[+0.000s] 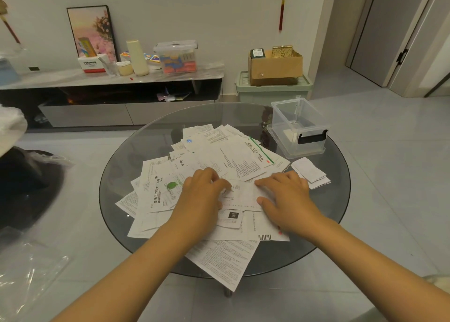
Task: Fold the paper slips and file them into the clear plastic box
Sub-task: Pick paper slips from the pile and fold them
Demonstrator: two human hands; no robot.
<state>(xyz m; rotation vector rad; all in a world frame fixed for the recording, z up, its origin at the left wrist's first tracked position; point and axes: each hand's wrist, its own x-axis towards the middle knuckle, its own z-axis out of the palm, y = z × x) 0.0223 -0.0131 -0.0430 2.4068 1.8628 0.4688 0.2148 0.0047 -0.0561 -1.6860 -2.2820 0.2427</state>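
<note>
We are working a small white paper slip (239, 195) that is lying with its long axis running left to right in front of us, on top of a loose pile of printed leaflets (219, 156) spread over the middle of a round smoked-glass table (117, 175). Our left hand (202, 195) is resting on the slip's left end with fingers curled and fingertips pinching at its edge. Our right hand (287, 195) is lying flatter on the slip's right end, fingers nearly straight and pointing left, pressing the paper down.

The clear plastic box (299, 126) is sitting at the table's far right edge, lidless, its black latch facing us; we cannot tell for sure what is lying inside. A small stack of folded white slips (310, 173) is resting between the box and our right hand.

The table is standing on a pale tiled floor. Beyond it, a low TV cabinet (109, 78) is running along the white wall, carrying a framed picture (92, 31), a tissue box (91, 64) and a lidded storage tub (176, 56). A cardboard box (275, 67) is sitting on a green bin (272, 90) nearby.

The slip is thin, creased and printed with faint dark text.
</note>
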